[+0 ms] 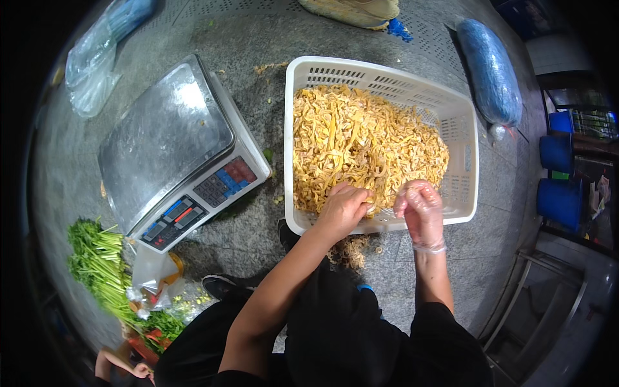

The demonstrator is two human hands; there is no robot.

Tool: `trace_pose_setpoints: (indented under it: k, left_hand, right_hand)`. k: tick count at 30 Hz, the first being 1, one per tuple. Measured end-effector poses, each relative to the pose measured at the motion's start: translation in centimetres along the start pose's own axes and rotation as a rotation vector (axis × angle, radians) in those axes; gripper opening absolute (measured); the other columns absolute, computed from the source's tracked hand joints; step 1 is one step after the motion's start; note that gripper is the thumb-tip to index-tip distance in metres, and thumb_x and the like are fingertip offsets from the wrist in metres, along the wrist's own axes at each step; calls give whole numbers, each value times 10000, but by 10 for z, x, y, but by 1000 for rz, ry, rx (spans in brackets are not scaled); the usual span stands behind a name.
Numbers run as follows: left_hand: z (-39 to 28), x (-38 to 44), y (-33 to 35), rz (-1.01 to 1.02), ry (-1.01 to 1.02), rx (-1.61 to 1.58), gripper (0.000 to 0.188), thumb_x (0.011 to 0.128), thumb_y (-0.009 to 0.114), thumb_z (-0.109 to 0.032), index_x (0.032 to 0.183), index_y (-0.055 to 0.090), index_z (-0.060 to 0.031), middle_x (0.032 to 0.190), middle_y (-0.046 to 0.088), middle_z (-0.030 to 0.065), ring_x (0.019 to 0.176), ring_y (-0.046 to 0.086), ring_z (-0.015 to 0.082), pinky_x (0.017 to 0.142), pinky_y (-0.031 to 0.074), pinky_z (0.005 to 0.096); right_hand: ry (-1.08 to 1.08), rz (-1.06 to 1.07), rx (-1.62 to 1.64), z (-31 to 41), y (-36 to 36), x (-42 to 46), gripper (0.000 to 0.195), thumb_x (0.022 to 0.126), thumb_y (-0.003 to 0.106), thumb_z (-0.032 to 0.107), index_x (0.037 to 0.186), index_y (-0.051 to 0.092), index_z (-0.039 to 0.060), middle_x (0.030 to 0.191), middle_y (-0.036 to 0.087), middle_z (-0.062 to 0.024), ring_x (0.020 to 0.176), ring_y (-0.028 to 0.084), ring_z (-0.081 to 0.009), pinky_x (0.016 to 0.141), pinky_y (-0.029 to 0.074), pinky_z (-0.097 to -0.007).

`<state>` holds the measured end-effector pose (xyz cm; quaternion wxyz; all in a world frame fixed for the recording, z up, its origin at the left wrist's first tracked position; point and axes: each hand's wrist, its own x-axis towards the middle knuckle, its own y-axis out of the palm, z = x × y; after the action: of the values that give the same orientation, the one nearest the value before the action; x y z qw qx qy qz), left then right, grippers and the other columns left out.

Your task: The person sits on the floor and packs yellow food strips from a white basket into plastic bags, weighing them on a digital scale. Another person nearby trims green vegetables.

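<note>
A white perforated plastic basket (465, 116) stands on the floor before me. It holds a broad heap of wrinkled yellow food strips (333, 130), perhaps a pickled vegetable. My left hand (344, 207), bare, reaches over the basket's near rim, its fingers closed on strips at the heap's near edge. To its right, my right hand (420, 208) wears a clear plastic glove. Its fingers are curled and its fingertips brought together above the near side of the heap; whether a strip lies between them is hard to see.
A digital scale (164, 126) stands left of the basket. Celery (104, 271) and a clear plastic bag (154, 275) lie below it. Another person's hand (141, 370) shows bottom left. A blue wrapped bundle (491, 72) lies right; scraps (349, 252) litter the floor near my feet.
</note>
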<state>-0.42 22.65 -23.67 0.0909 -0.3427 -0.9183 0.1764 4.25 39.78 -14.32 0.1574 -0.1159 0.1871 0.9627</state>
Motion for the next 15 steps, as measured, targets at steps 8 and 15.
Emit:
trace_pose_setpoints:
  k: [8,15]
  left_hand:
    - [5,-5,-6,-114,62,67,288,821,678,-114,1100,643,-51,1194,596,114,1131,548,305,981,428,425]
    - [8,16,1,28,-74,392,507,925,593,-293,1391,482,-126,1535,325,100,1453,227,252,1185,164,459]
  right_hand:
    - [199,181,-180,20,-40,-33,124,907,634,91,946,633,-27,687,621,-105,537,576,-149,489,468,-254]
    - [344,387,-1363,11,-40,-62,272,898,670,145,1153,675,52,819,699,-99,638,609,-132,584,518,-259]
